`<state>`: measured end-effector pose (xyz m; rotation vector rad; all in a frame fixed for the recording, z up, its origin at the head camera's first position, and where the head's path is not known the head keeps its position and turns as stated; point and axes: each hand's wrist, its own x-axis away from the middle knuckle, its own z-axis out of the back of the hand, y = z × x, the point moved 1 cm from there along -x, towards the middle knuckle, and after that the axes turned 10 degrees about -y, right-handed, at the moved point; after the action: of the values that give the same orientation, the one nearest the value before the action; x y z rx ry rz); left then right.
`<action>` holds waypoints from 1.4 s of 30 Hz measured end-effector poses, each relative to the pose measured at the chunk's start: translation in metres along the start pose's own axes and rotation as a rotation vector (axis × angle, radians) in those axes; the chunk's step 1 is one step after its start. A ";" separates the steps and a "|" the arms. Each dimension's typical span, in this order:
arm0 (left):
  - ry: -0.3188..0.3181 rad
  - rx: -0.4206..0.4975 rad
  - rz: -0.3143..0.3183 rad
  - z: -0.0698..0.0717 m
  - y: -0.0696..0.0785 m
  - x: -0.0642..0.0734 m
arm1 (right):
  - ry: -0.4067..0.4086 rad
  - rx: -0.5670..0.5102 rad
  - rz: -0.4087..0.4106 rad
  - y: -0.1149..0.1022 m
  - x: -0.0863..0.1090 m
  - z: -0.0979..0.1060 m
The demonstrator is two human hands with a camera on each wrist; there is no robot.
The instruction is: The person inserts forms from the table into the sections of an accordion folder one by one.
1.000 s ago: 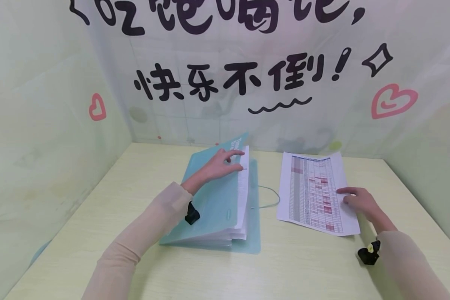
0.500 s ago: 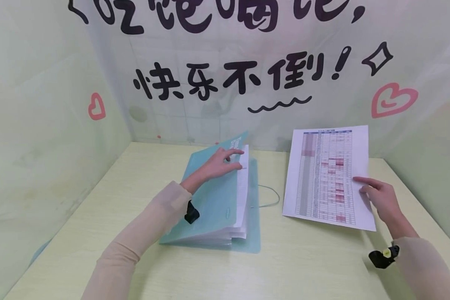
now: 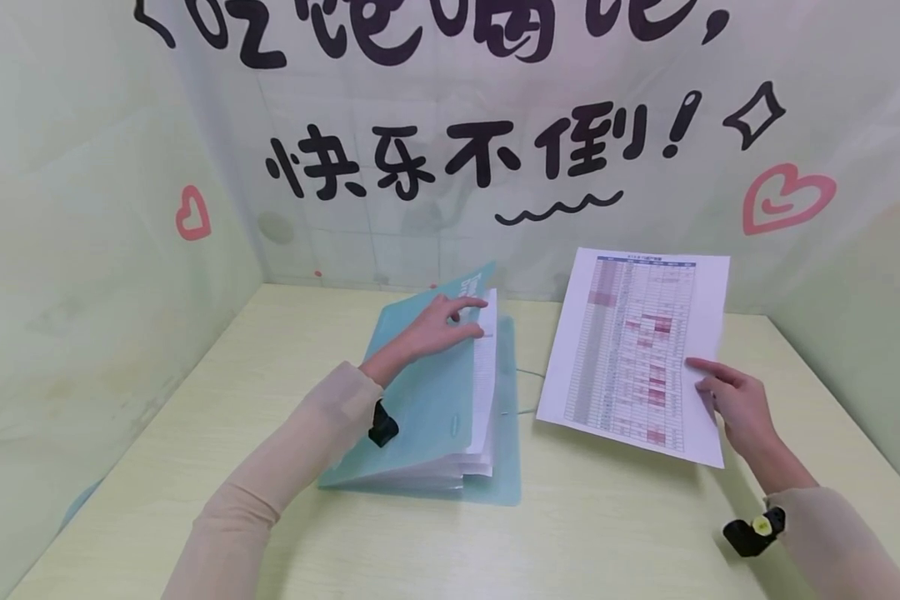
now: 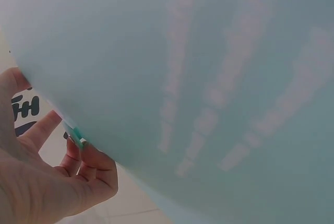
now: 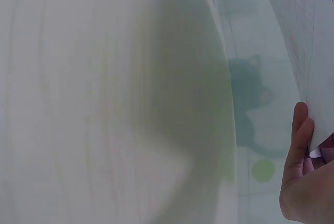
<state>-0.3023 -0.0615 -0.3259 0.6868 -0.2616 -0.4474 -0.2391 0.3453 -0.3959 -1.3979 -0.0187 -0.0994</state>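
A light teal folder stands partly open on the table, white papers inside it. My left hand holds its raised front cover at the right edge. In the left wrist view the cover fills most of the picture, and curled fingers of the left hand grip its edge. To the folder's right, my right hand pinches the right edge of a printed table sheet, which is tilted up. The right wrist view shows the sheet's back between thumb and fingers of the right hand.
A thin elastic cord runs from the folder's right side to behind the sheet. The pale wooden table meets a printed cloth backdrop at the rear, with cloth on both sides.
My right hand has lifted the sheet from the table, moved it right, then brought it back left toward the folder. The left hand and folder have stayed in place.
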 end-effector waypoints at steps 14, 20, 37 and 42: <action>0.013 0.004 0.001 0.004 -0.002 0.001 | -0.011 -0.050 -0.031 -0.001 0.018 -0.025; 0.028 0.010 -0.012 0.004 -0.003 0.001 | -0.001 -0.055 -0.057 0.000 0.023 -0.034; 0.022 0.031 0.003 0.005 -0.003 0.001 | 0.095 0.051 -0.128 0.001 0.039 -0.053; 0.019 0.031 0.004 0.004 -0.003 0.000 | 0.086 0.038 -0.129 0.004 0.040 -0.056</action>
<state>-0.3050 -0.0661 -0.3249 0.7208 -0.2524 -0.4339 -0.2014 0.2885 -0.4068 -1.3525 -0.0391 -0.2650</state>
